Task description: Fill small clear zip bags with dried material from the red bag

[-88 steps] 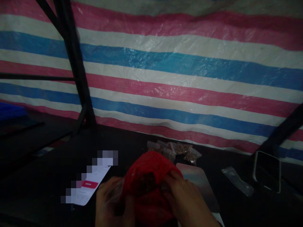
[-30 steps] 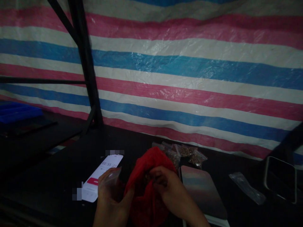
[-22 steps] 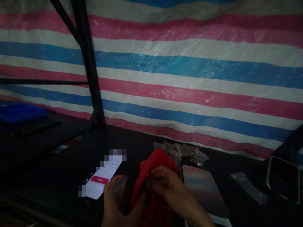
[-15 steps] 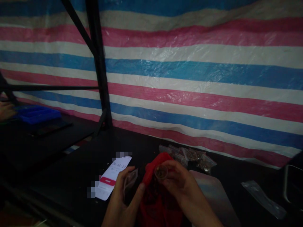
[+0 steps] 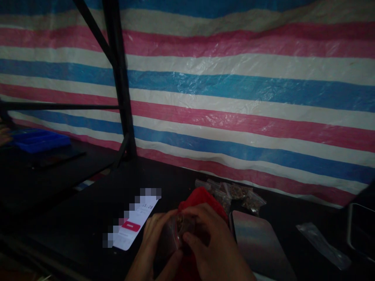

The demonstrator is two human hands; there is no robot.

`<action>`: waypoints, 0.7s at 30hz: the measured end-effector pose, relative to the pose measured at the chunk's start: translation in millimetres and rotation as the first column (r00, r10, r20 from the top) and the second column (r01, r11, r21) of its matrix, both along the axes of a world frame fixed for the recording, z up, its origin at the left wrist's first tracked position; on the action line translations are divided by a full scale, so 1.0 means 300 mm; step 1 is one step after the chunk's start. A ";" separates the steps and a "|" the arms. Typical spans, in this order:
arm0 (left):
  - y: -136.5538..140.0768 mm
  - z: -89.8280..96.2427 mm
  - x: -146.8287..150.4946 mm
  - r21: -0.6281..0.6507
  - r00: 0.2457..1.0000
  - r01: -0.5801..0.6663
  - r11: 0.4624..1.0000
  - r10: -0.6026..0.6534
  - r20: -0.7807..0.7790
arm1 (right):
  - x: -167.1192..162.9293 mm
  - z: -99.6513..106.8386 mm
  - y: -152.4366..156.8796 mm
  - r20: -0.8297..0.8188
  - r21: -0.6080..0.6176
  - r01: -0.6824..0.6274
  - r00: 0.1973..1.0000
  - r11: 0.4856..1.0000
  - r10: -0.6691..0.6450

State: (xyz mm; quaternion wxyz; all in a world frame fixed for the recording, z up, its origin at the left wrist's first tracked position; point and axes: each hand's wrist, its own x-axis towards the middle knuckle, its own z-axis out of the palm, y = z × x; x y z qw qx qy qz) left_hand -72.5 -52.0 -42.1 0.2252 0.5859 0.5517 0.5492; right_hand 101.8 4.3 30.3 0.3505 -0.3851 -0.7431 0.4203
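Note:
My left hand (image 5: 152, 238) holds a small clear zip bag (image 5: 169, 236) with its mouth turned to the right. In my right hand (image 5: 215, 236) is a small clear cup (image 5: 186, 226) with brownish bits in it, tilted against the bag's mouth. Whether bits are passing into the bag is too dark to tell. Beneath both hands lies a red bag (image 5: 202, 197), largely covered by them. Just beyond it, several filled zip bags (image 5: 238, 191) of brown bits lie in a cluster.
A lit phone (image 5: 136, 220) showing a timer lies left of my hands. To the right are a flat silvery device (image 5: 259, 238) and a clear plastic sleeve (image 5: 324, 244). A blue tray (image 5: 42, 140) and another person's hand (image 5: 4, 136) are far left. Striped sheeting hangs behind.
My right hand has brought the cup down and left to the zip bag's mouth. My left hand has moved slightly right, and the two hands now meet. The view shifted a little.

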 end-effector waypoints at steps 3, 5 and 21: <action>0.003 -0.002 -0.011 -0.058 0.991 0.026 0.998 -0.018 0.133 | 0.005 0.011 0.001 0.079 0.161 -0.049 0.996 0.986 0.037; 0.015 -0.010 -0.016 -0.089 0.978 -0.001 0.996 0.020 0.208 | 0.004 0.012 -0.001 0.114 0.255 -0.101 0.991 0.962 0.073; 0.052 0.007 0.003 -0.053 0.956 -0.002 0.999 0.017 0.292 | -0.017 -0.005 -0.001 0.285 0.450 -0.144 0.959 0.881 0.012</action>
